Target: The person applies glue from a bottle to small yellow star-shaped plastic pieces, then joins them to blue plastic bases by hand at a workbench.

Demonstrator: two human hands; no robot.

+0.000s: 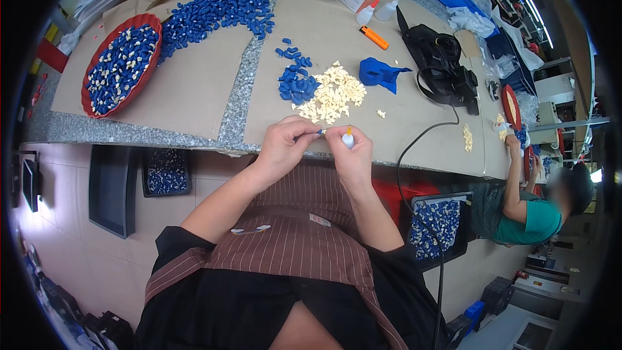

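Note:
My left hand [282, 146] pinches a small blue piece [319, 131] at the table's near edge. Close beside it, my right hand [355, 159] is wrapped round a small white squeeze bottle [348, 140] with a yellow-orange tip pointing up. Both hands nearly meet at the fingertips. Just beyond them lies a loose heap of small cream-coloured pieces [337, 91]. A cluster of curved blue pieces [296, 85] touches the left side of that heap. Whatever my right fingertips may also hold is too small to make out.
A red bowl [157, 26] of blue and cream pieces stands left, near a large blue pile [220, 13]. An orange lighter [374, 37], crumpled blue wrap [381, 74] and black strapped gear [447, 68] with a trailing cable lie right. A co-worker [538, 220] sits far right.

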